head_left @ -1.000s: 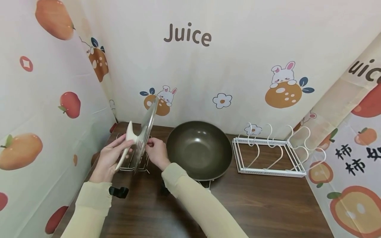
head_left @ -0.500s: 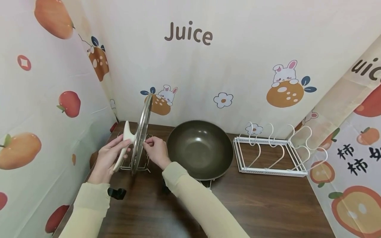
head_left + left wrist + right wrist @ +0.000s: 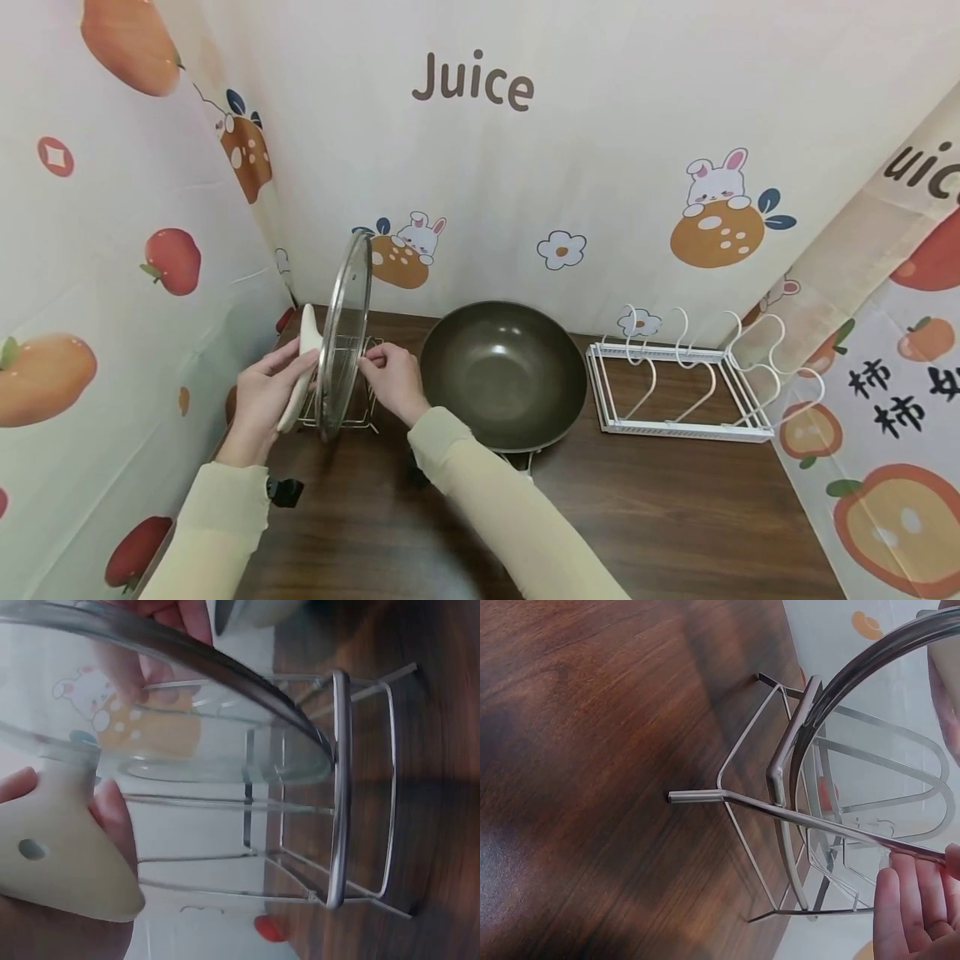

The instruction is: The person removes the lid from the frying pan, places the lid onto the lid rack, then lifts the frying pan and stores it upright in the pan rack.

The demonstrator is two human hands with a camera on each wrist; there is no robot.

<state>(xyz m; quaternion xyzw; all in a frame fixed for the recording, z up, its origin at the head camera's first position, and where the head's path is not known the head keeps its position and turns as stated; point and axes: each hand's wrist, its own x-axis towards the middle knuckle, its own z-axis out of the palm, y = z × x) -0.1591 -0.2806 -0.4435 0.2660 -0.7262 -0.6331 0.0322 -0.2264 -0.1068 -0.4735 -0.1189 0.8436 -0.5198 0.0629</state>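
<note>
My left hand (image 3: 262, 387) grips the cream-white handle (image 3: 300, 367) of a round glass pot lid (image 3: 348, 321). The lid stands almost upright, its steel rim edge-on to me in the head view. Under it is a wire lid rack (image 3: 341, 825); in the left wrist view the lower rim is right at the rack's front bar. My right hand (image 3: 396, 379), on the lid's other side, pinches a steel wire (image 3: 832, 825) of that rack between thumb and fingers. Through the glass, the rack's loops (image 3: 907, 735) show.
A dark wok (image 3: 502, 379) sits just right of my right hand, in the middle of the wooden table (image 3: 660, 517). Farther right lies a white rack (image 3: 682, 432) with several curved wire dividers. Printed cloth walls (image 3: 480, 183) close off the back and both sides.
The lid has shifted left and tipped from leaning right to nearly upright, with my left hand moving slightly left along with it. My right hand has stayed nearly in place at the rack.
</note>
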